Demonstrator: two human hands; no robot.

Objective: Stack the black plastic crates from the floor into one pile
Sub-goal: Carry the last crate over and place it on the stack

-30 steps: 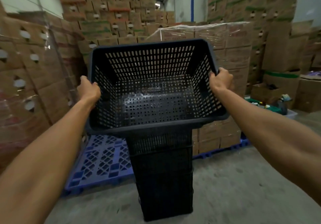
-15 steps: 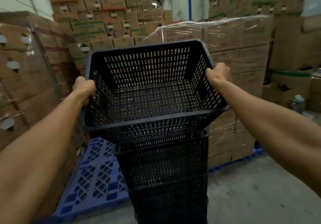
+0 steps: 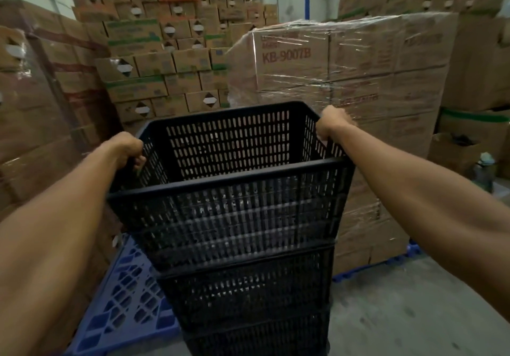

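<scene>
A black perforated plastic crate (image 3: 229, 212) sits nested on top of a pile of black crates (image 3: 254, 306) standing on the concrete floor in front of me. My left hand (image 3: 128, 147) grips the crate's left rim with the fingers curled over it. On the opposite side, my right hand (image 3: 332, 122) is closed over the right rim near the far corner. The top crate looks level and sunk into the one below. The pile's base is cut off by the bottom of the view.
A blue plastic pallet (image 3: 124, 308) lies on the floor at the left of the pile. A shrink-wrapped stack of cardboard boxes (image 3: 358, 85) stands right behind. More box stacks (image 3: 154, 52) wall the left and back. Bare concrete floor (image 3: 408, 308) lies to the right.
The crate was held tilted above the pile; it has come down and levelled, now nested onto the pile's top. Both hands kept their grip on the rims.
</scene>
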